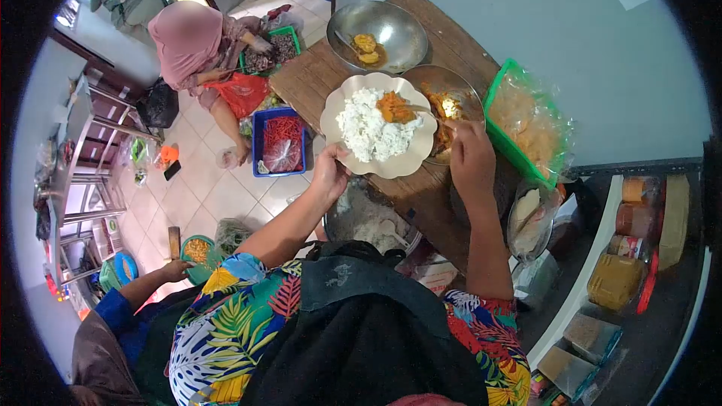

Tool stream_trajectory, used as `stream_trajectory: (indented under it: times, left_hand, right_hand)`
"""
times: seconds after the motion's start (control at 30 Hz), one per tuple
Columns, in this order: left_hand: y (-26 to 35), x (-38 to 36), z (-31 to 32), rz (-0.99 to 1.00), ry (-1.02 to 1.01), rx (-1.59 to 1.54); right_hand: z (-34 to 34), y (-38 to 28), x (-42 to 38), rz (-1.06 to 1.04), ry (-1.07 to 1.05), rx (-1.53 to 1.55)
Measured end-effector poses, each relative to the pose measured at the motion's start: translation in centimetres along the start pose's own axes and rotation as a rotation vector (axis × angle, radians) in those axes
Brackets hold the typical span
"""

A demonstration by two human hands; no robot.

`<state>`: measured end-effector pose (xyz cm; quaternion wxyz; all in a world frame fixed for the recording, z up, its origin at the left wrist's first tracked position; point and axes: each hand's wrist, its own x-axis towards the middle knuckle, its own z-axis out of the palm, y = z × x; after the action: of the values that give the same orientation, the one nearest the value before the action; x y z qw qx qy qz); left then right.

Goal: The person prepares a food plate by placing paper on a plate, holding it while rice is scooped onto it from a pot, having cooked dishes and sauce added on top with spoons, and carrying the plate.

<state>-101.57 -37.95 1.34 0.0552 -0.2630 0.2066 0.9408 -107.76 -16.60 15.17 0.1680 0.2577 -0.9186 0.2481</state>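
Observation:
A cream scalloped plate (366, 168) bears white rice (370, 124) and some orange food (394, 107) near its upper right. My left hand (331, 173) grips the plate at its lower left rim. In my right hand (472, 152) is a spoon (423, 109), whose tip reaches over the plate to the orange food. Behind that hand lies a metal bowl (468, 90) with reddish food in it, partly covered by the plate. A larger steel bowl (406, 28) with yellow pieces and a utensil stands above the plate.
The bowls stand on a wooden table (316, 75). A green basket (492, 94) of bagged crackers is at right. Below the plate is a large pot of rice (368, 218). One person sits beside a blue crate (258, 139) of red chillies; another person's hand (177, 269) is lower left.

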Motion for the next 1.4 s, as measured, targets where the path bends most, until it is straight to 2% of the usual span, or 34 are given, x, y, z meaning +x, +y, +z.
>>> stream_trajectory:
  times: [0.03, 0.1, 0.2, 0.23, 0.3, 0.33, 0.4, 0.43, 0.5, 0.53, 0.6, 0.63, 0.7, 0.73, 0.8, 0.83, 0.9, 0.93, 1.0, 1.07, 1.13, 1.27, 1.3, 1.33, 1.4]
  left_hand:
    - [0.1, 0.2, -0.1, -0.006, -0.029, -0.019]
    - [0.1, 0.3, -0.3, -0.003, -0.022, -0.021]
    - [0.3, 0.8, -0.5, 0.009, -0.027, -0.015]
    - [0.4, 1.0, -0.7, 0.013, -0.037, -0.013]
    - [0.6, 1.5, -1.1, 0.01, -0.036, -0.005]
    - [0.5, 1.9, -1.2, 0.022, -0.034, -0.011]
    - [2.4, 2.8, -2.5, 0.014, -0.072, 0.007]
    - [3.8, 3.1, -3.4, 0.015, -0.062, 0.028]
    - [5.9, 3.5, -5.0, 0.036, -0.068, 0.062]
    - [6.6, 3.5, -5.6, 0.057, -0.081, 0.076]
    - [8.1, 3.1, -6.7, 0.099, -0.039, 0.087]
    - [8.7, 2.9, -7.5, 0.09, -0.016, 0.082]
    - [9.5, 2.2, -8.5, 0.086, 0.02, 0.07]
    - [9.7, 1.8, -9.1, 0.081, 0.021, 0.074]
    - [9.6, 1.0, -9.9, 0.065, 0.045, 0.042]
    - [9.6, 0.1, -9.3, 0.095, 0.037, 0.055]
    - [9.2, -1.5, -9.1, 0.111, 0.044, 0.045]
    - [9.1, -2.3, -9.3, 0.126, 0.051, 0.04]
    - [8.8, -2.7, -12.4, 0.089, 0.043, 0.025]
    - [8.1, -4.3, -12.3, 0.098, 0.066, 0.027]
    - [7.6, -5.6, -12.7, 0.119, 0.074, 0.03]
    - [7.0, -7.6, -13.5, 0.132, 0.122, 0.054]
    - [6.9, -7.7, -13.9, 0.125, 0.106, 0.045]
    - [7.0, -7.8, -14.0, 0.114, 0.089, 0.032]
    - [7.1, -7.9, -13.3, 0.108, 0.088, 0.039]
  right_hand:
    - [-0.2, 0.0, 0.1, 0.004, -0.002, -0.002]
    - [-0.4, 0.0, 0.4, 0.176, -0.045, 0.129]
    - [0.0, 2.0, 0.6, 0.298, -0.085, 0.215]
    - [0.3, 3.0, 0.7, 0.315, -0.08, 0.215]
    - [0.9, 6.0, 0.9, 0.561, -0.071, 0.292]
    - [1.3, 8.4, 0.5, 0.586, -0.055, 0.288]
    - [3.3, 11.6, 0.9, 0.55, -0.084, 0.036]
    - [4.5, 12.1, 1.2, 0.572, -0.077, 0.026]
    - [6.5, 12.9, 1.6, 0.587, -0.186, -0.285]
    - [7.2, 13.3, 1.9, 0.597, -0.187, -0.288]
    - [9.0, 13.8, 2.3, 0.785, -0.464, -0.441]
    - [9.9, 14.7, 2.0, 0.796, -0.467, -0.435]
    - [11.5, 16.8, 1.3, 0.624, -0.35, -0.529]
    - [11.6, 17.0, 1.6, 0.631, -0.351, -0.527]
    - [11.5, 17.5, 2.2, 0.337, -0.322, -0.629]
    - [11.3, 17.0, 2.7, 0.334, -0.322, -0.629]
    - [11.0, 15.7, 3.5, 0.03, -0.285, -0.612]
    - [11.4, 15.6, 3.9, 0.022, -0.282, -0.603]
    - [12.7, 16.0, 4.9, 0.012, -0.418, -0.572]
    - [13.4, 15.3, 5.2, 0.043, -0.433, -0.459]
    - [14.3, 14.4, 5.0, 0.325, -0.23, -0.232]
    - [14.3, 15.8, 4.9, 0.267, -0.176, -0.374]
    - [15.4, 18.8, 4.0, 0.062, -0.117, -0.494]
    - [14.2, 17.6, 4.3, 0.067, -0.111, -0.501]
    - [10.6, 14.1, 5.3, 0.209, -0.532, -0.72]
